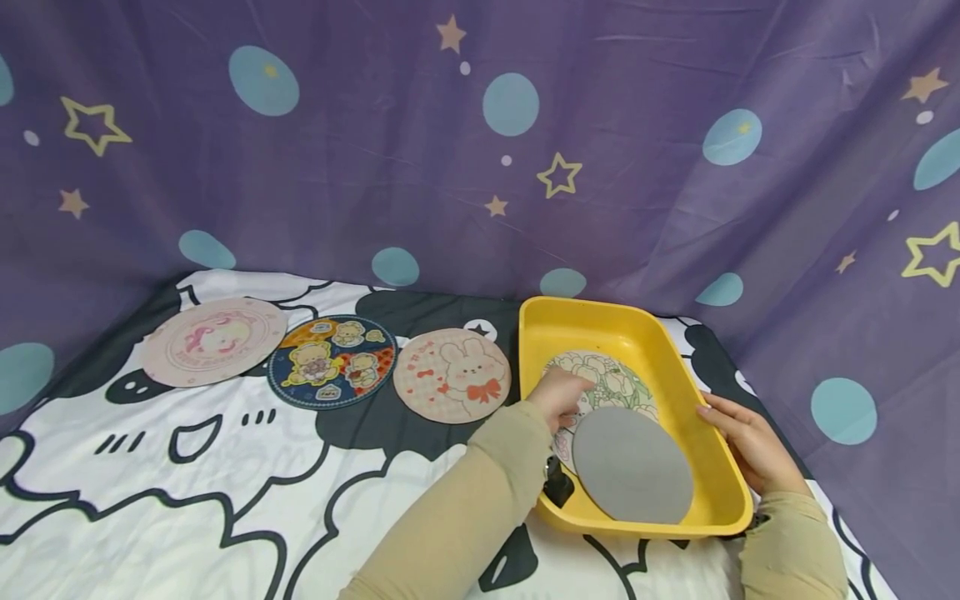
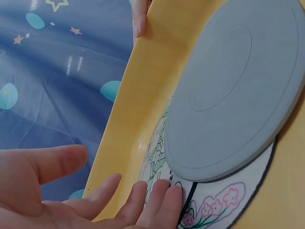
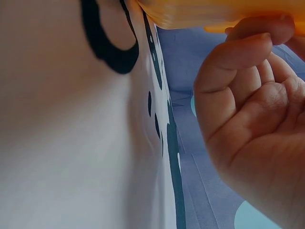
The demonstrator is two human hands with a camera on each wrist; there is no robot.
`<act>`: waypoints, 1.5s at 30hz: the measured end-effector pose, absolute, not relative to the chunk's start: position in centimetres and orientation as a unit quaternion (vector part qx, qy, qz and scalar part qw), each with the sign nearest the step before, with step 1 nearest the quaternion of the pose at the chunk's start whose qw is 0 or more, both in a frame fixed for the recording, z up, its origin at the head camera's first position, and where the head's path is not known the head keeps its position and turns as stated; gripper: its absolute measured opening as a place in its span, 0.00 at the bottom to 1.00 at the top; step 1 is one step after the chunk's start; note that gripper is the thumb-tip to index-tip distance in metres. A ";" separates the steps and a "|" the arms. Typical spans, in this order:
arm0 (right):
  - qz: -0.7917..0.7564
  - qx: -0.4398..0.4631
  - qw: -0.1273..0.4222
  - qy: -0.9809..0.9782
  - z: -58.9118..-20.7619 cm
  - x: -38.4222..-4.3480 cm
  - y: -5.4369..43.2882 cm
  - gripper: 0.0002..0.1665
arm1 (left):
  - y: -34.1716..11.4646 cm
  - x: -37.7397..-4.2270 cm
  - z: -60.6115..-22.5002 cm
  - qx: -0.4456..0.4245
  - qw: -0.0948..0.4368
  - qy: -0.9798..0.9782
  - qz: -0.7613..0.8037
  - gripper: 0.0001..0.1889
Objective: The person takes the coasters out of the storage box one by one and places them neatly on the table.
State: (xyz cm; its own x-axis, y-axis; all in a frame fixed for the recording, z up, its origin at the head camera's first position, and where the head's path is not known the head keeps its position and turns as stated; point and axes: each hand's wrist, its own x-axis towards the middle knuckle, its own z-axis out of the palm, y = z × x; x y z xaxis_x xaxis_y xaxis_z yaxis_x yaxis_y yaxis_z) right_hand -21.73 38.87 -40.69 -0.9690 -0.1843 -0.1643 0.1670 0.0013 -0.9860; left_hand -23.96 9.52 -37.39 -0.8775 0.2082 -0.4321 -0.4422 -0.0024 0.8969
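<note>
My left hand (image 1: 561, 396) reaches into a yellow tray (image 1: 645, 528), its fingers spread and its thumb held apart. Those fingertips (image 2: 175, 193) are right at a round mat with a floral drawing (image 1: 618, 379), which lies in the tray. A plain grey round mat (image 1: 633, 467) overlaps the floral one and hides part of it. At the tray's right side my right hand (image 1: 750, 442) holds the edge, thumb by the rim and fingers outside. The right wrist view shows curled fingers (image 3: 214, 90) against the yellow plastic.
Left of the tray, three round printed mats lie in a row: a rabbit mat (image 1: 450, 375), a dark blue bear mat (image 1: 333, 362) and a pale pink mat (image 1: 213, 342). A black-and-white cartoon cloth (image 1: 187, 492) covers the table. Behind hangs a purple curtain (image 1: 375, 150) with stars.
</note>
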 end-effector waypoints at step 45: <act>-0.687 0.015 0.114 0.717 -40.4 -21.8 38.7 0.15 | 9.4 -23.7 -38.1 0.074 0.359 0.696 0.617 0.26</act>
